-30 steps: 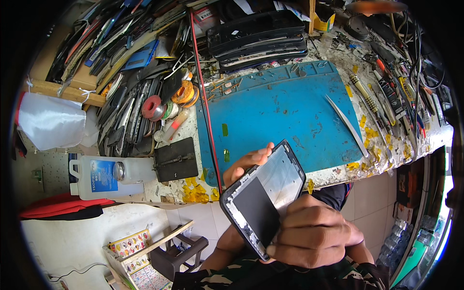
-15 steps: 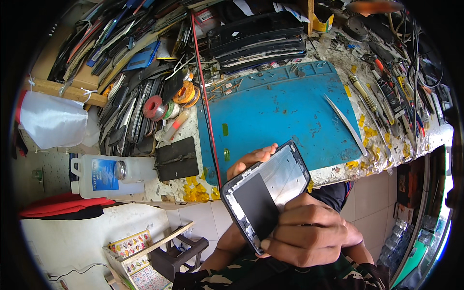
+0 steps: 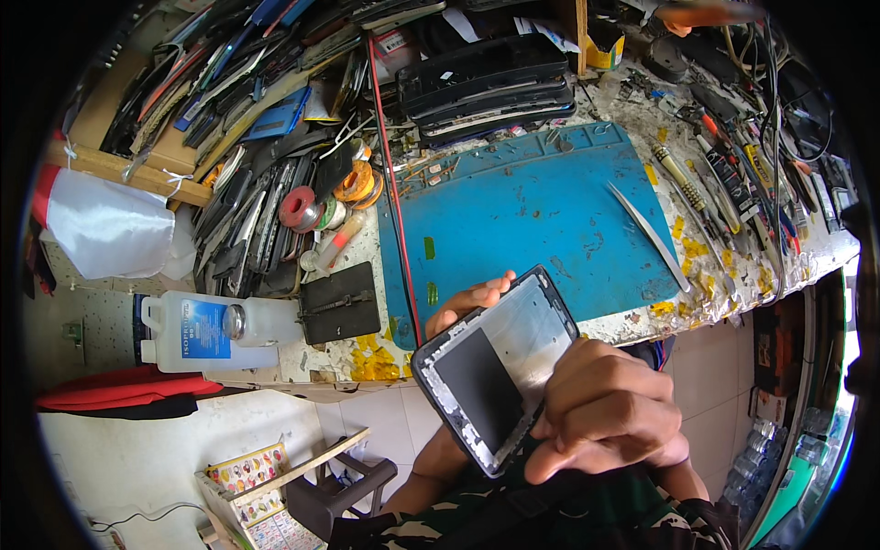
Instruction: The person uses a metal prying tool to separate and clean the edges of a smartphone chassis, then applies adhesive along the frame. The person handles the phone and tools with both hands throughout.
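Observation:
My left hand (image 3: pixel 473 299) grips a black phone frame (image 3: pixel 539 316) from behind, its fingers showing along the far edge. The frame is tilted over the bench's front edge. Inside it are a silver metal plate and a dark rectangular area, with white ragged residue along the rim. Over the frame's right side, my right hand (image 3: pixel 610 403) is closed with its fingers curled. Whatever its fingertips may hold is hidden behind the knuckles. Beyond the frame lies a blue work mat (image 3: pixel 522 220), with metal tweezers (image 3: pixel 649 236) resting near its right edge.
Stacked phone parts (image 3: pixel 490 82) stand behind the mat. Wire spools (image 3: pixel 301 211), a black plate (image 3: pixel 339 302) and a white jug (image 3: pixel 206 330) sit to the left. Pens and tools (image 3: pixel 733 183) crowd the right. A red-black cable (image 3: pixel 390 174) crosses the mat's left side.
My right hand has moved up and right along the frame, uncovering its lower corner and more of its near edge. The left hand still holds the frame, nearly in place.

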